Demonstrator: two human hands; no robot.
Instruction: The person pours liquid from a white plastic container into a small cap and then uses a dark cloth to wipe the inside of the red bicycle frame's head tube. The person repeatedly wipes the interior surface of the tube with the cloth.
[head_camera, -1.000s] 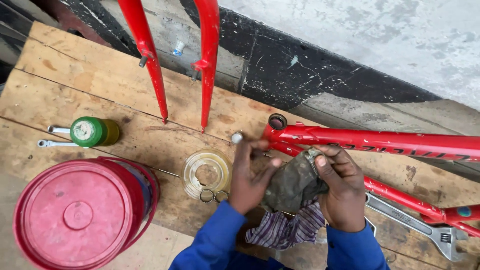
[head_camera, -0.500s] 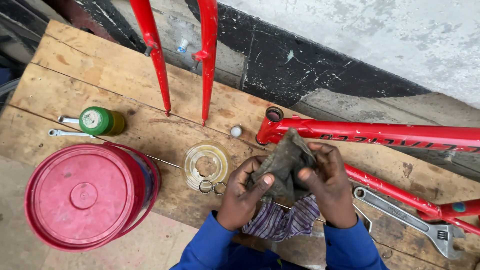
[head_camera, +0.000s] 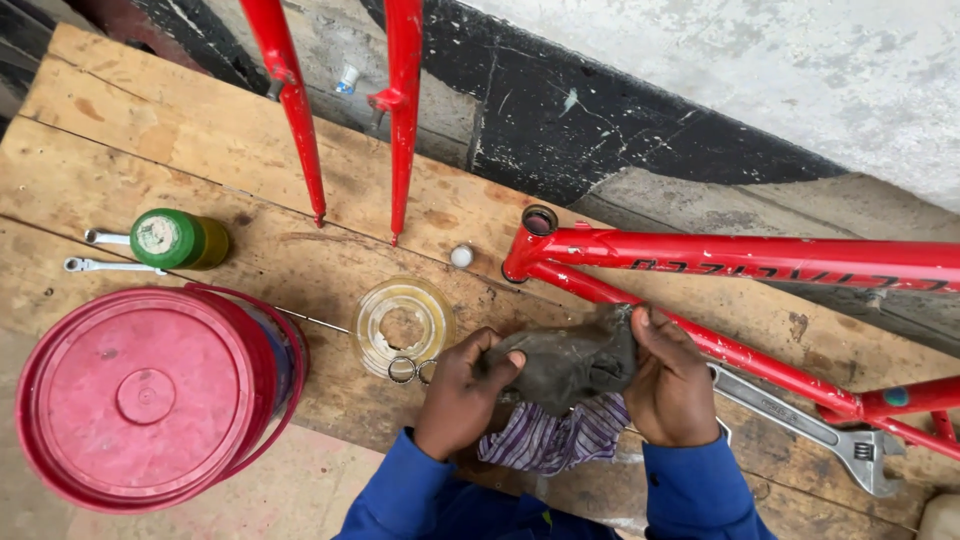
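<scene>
The wooden worktop (head_camera: 150, 160) fills my view. Across it from about 12 to 3 o'clock lies the red bicycle frame (head_camera: 760, 258), its head tube open and bare at the centre. At 8 o'clock stands the red lidded bucket (head_camera: 150, 395). The fork's two red legs (head_camera: 400, 110) rest tip-down at 11 to 12 o'clock. An adjustable wrench (head_camera: 800, 420) lies at 4 o'clock beside the frame's lower tube. Both my hands are clamped on a dirty grey rag (head_camera: 570, 362) just below centre: left hand (head_camera: 462, 392) on its left end, right hand (head_camera: 672, 385) on its right, thumb on top, close against the lower tube. A striped cloth (head_camera: 555, 440) lies under it. I judge the frame only partly wiped; grime shows. Smaller: green-capped bottle (head_camera: 180, 238) at 9 o'clock, clear plastic disc (head_camera: 403, 322), small rings (head_camera: 412, 370), white ball (head_camera: 461, 256).
</scene>
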